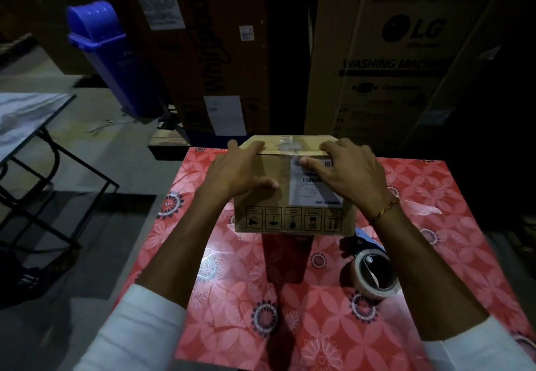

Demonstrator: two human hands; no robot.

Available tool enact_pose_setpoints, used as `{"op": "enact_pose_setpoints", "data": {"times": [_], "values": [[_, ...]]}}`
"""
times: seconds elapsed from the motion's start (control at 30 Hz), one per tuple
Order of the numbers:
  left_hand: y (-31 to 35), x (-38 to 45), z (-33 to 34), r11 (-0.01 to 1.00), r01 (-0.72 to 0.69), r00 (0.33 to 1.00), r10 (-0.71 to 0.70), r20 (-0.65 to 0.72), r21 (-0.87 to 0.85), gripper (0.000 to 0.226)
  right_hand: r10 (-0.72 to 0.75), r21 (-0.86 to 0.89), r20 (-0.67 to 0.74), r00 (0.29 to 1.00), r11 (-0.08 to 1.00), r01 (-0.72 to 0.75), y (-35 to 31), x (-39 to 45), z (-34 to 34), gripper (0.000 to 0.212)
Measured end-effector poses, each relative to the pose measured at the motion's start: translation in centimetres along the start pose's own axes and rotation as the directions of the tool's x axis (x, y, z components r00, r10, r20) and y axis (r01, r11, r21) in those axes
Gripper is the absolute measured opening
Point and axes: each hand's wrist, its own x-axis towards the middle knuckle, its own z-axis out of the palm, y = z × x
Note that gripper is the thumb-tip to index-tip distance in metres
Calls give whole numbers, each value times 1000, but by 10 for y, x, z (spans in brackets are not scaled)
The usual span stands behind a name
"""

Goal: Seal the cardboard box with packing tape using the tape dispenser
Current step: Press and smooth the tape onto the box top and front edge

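my left hand [242,169] lies flat on the cardboard box [293,196], fingers spread over its top left part and the thumb pointing toward three o'clock along the near face. my right hand [346,173] lies the same way on the top right part, fingers spread and pressed down, the thumb reaching toward nine o'clock across the white shipping label [314,185]; neither hand pinches anything. the box sits at the twelve o'clock end of the table with the red flowered cloth [261,298], its flaps down, with a crumpled bit of clear tape [285,143] at the seam on top (whether it holds the flaps i cannot tell). a row of black handling symbols [293,218] runs along the bottom of the near face. the tape dispenser [372,272] lies on the cloth at about four o'clock from the box, close beside my right forearm, its roll facing up and its blue handle [362,236] just by the box's near right corner. a thread bracelet [384,211] circles my right wrist. beyond the table, at eleven o'clock, stands a blue bin [113,57]; at one o'clock, a big washing machine carton [391,60].
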Motion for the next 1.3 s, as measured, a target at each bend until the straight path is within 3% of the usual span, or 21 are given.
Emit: {"op": "enact_pose_setpoints", "data": {"times": [0.3,0.6,0.83,1.1,1.3], "values": [[5,7,-5,1000,-4,1000,3,-11,-28,90,-62,-49,61,996,997,65,8,3,1,90],[11,6,-3,998,21,999,-23,-31,-51,93,21,-14,-202,979,1000,-24,-2,8,19,90],[11,8,-2,997,27,998,-30,-47,-67,93,-140,-86,-76,987,987,134,15,2,20,101],[13,4,-5,997,35,999,-37,-21,-70,94,-107,-65,-201,974,993,96,9,3,24,75],[28,-4,3,996,82,993,-84,-82,-17,98,-108,19,-126,986,994,111,8,3,15,68]]}}
